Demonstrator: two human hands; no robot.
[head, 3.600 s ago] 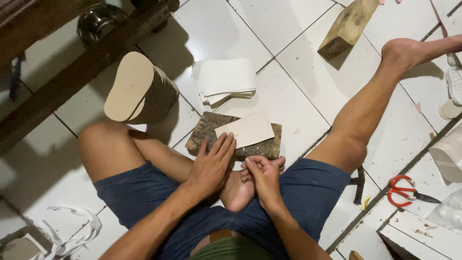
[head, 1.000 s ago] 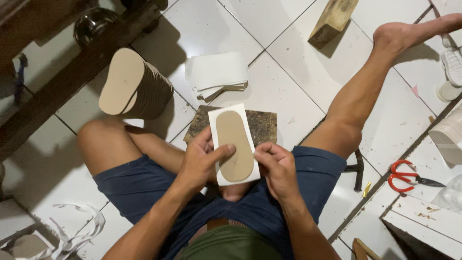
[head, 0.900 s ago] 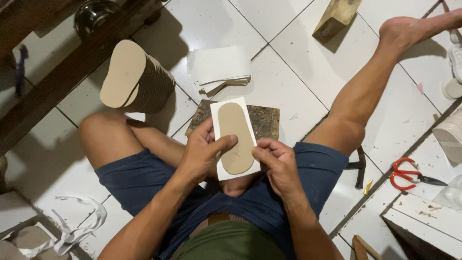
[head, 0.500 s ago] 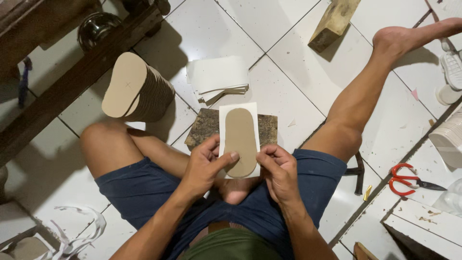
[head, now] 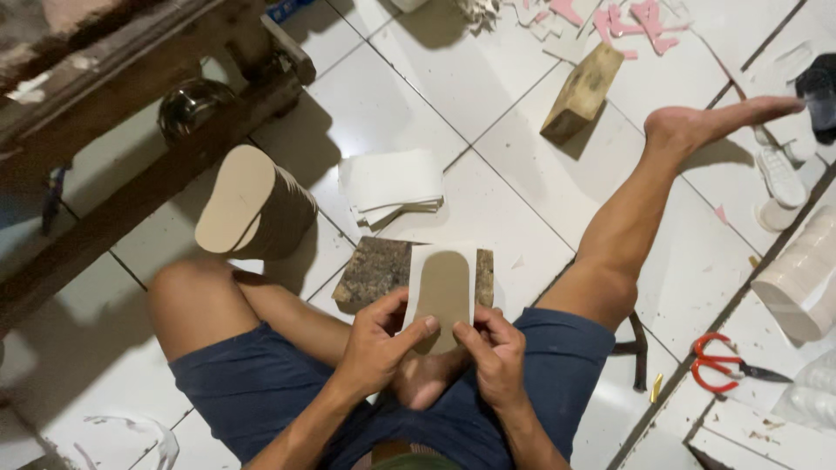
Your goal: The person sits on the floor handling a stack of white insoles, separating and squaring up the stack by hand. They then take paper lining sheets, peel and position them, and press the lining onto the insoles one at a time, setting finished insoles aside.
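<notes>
Matt tan insole (head: 442,296), glossy tiles (head: 418,96)

**Concealed and cropped items, head view**

The white sheet bearing a tan sole-shaped cutout (head: 442,292) has its lower end covered by both thumbs. It hides the middle of the dark rough slab (head: 376,271). At 3 o'clock, the white ribbed roll (head: 803,278) is cut by the frame edge. The black shoe (head: 820,89) at 2 o'clock is likewise cropped.

A tan sole (head: 442,292) lies on a white sheet (head: 418,271) over a mottled brown board (head: 374,274). Shorts (head: 252,392) are navy, scissors (head: 727,364) red-handled, floor tiles (head: 383,96) white.
</notes>
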